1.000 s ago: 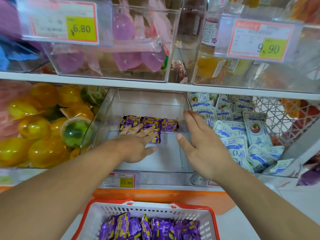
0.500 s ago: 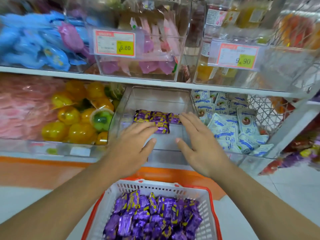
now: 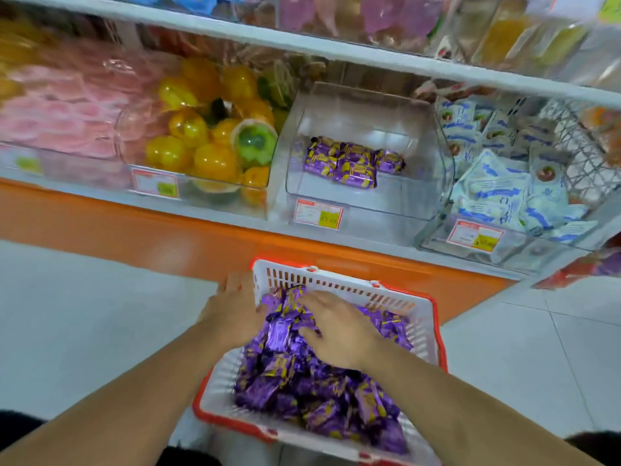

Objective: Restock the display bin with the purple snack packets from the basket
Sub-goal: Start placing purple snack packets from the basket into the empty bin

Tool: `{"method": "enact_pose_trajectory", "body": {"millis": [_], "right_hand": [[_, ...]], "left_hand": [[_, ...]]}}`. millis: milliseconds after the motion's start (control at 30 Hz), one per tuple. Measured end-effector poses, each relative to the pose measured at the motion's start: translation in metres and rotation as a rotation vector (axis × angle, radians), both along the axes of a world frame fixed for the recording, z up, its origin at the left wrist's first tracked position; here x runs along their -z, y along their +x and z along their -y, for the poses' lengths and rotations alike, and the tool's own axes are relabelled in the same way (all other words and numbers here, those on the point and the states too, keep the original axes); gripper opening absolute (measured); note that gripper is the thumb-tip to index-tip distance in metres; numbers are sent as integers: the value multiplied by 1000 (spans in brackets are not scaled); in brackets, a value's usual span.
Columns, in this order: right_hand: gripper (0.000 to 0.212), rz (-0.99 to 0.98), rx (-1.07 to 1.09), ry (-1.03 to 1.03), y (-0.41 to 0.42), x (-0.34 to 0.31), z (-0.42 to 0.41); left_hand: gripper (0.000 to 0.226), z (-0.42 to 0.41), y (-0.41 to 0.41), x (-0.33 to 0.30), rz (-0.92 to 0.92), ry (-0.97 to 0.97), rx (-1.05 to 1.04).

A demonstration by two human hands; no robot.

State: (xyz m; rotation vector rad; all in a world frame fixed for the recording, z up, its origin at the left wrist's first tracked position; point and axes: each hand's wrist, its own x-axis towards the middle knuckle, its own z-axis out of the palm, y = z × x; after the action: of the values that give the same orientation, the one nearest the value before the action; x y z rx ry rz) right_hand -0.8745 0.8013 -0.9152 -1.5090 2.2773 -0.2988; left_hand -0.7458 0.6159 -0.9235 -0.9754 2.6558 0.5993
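While both hands are down in the basket, the scene reads so:
Basket [image 3: 346, 285]: white with a red rim, on the floor below the shelf, heaped with purple packets [image 3: 302, 391] lying every way, no common long axis.
Bin [image 3: 366, 210]: clear, on the shelf, holding a few purple packets [image 3: 349, 163] at its back, long axes roughly left to right.
Left bin [image 3: 201, 139]: yellow and green jelly cups.
Right bin [image 3: 504, 186]: white and blue sachets.
Left hand [image 3: 235, 311]: at the basket's left wall, palm toward the heap, fingers extended; whether they grip a packet cannot be told.
Right hand [image 3: 339, 327]: spread flat on top of the heap, fingers loosely straight, touching packets, none clearly pinched.
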Motion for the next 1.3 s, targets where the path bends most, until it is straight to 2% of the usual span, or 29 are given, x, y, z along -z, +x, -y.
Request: {"method": "enact_pose_trajectory", "body": {"millis": [67,133,300,433,533,633,767,867,967,1033,1133,1200,1300], "right_hand": [[70,48,3,77,6,25,8],[74,95,51,114,5,50,18],[71,110,330,111,-7,102,52],[68,137,369,181,-11,121,74],[59,130,428,114,-10,126,76],[47,108,427,-8,-10,120,67],[40,289,367,-137,-11,88,49],[39,354,298,-175,-14,55,36],[45,427,259,-176,-21,14,27],[57,494,248,-197,-28,-21,19],[74,563,256,-245,-38,-80,0],[68,618,298,-284,-47,-114,-12],[43,670,341,-343,-60,-153,-28]], "left_hand": [[86,1,9,23,59,130,-4],[93,-1,14,44,126,207,-5],[102,-5,8,60,233,123,-18],[103,-6,3,58,278,92,-20],[104,-8,3,60,288,80,-15],[103,-8,2,57,310,91,-18],[101,-9,2,46,318,167,-21],[91,-9,-2,35,327,193,-58],[73,-10,-15,12,323,85,-48],[54,-9,-29,-21,269,31,-13],[27,-3,-55,-72,49,112,100],[26,-4,-66,-107,-141,231,77],[38,-16,-72,-157,-437,399,174]]}}
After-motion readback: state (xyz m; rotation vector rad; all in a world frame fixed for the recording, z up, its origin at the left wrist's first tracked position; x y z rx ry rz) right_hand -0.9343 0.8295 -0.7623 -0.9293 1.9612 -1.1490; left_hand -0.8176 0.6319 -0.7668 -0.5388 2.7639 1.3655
